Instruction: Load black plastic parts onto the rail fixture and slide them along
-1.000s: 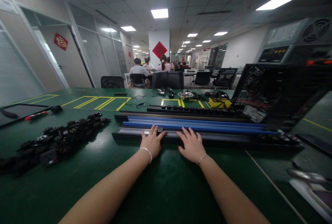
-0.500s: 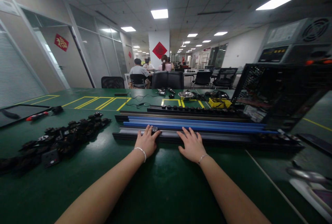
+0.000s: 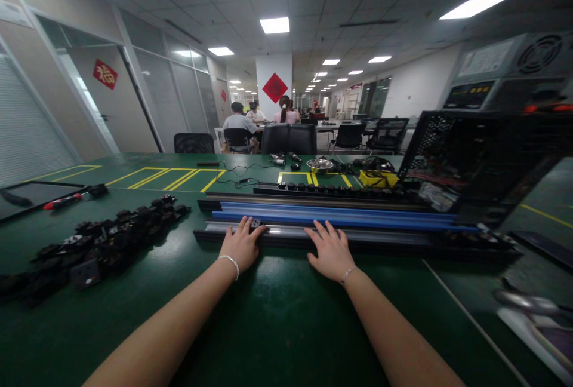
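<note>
My left hand [image 3: 242, 248] is at the near dark rail [image 3: 380, 236], its thumb and index finger on either side of a small dark socket module [image 3: 256, 223] seated in the channel. The other fingers of that hand stretch over the rail's edge. My right hand [image 3: 332, 251] rests farther right on the same rail, fingers spread and nothing in its grasp. Just behind lies a long blue rail [image 3: 358, 215], parallel to the near one. The underside of the socket module is hidden.
Left on the green table [image 3: 277, 327] lies a heap of black socket modules [image 3: 120, 237]. Beyond it is a red-handled screwdriver [image 3: 62, 202]. A metal bowl [image 3: 320, 164] and a yellow box [image 3: 378, 178] stand behind the rails. An open computer case [image 3: 483, 160] stands at right.
My left hand has slid left along the near rail, and the socket module between its fingers has moved with it. My right hand has stayed in place.
</note>
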`<action>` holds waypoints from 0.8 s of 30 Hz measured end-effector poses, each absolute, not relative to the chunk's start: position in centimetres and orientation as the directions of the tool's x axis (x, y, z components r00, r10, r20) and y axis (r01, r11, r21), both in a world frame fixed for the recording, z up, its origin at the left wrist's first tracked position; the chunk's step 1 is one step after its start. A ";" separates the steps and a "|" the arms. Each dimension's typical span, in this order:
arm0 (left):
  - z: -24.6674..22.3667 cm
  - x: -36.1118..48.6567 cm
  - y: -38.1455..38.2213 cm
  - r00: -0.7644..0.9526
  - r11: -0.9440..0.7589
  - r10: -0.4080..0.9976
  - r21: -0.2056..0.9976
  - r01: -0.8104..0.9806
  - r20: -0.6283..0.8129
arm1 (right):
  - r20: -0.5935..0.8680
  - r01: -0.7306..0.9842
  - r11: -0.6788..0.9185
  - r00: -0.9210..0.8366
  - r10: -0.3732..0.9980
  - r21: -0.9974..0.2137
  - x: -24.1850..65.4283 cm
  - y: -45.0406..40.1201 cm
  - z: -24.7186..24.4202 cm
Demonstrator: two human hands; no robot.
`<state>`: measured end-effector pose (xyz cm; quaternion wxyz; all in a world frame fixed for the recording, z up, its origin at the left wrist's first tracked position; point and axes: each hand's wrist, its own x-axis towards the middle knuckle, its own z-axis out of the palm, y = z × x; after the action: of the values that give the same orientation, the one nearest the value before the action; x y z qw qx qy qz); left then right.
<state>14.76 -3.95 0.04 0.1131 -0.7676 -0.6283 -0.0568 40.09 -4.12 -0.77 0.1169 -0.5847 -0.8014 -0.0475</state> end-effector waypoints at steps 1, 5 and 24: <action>0.0 14.6 -3.9 0.200 -0.181 0.953 -0.102 0.978 0.229 | 0.241 0.949 0.310 -0.287 0.927 -0.061 40.1 -4.1 -0.8; 0.0 13.8 -3.8 0.190 -0.174 0.957 -0.088 0.981 0.218 | 0.247 0.948 0.310 -0.286 0.926 -0.066 40.1 -4.2 -0.8; 0.4 11.0 -4.1 0.105 -0.095 0.973 -0.054 0.994 0.206 | 0.209 0.953 0.297 -0.280 0.937 -0.056 40.0 -4.3 -0.3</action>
<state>10.99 -4.12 0.41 0.0896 -0.7377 -0.6665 -0.0587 40.02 -4.30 -0.31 0.1012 -0.5914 -0.7990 -0.0396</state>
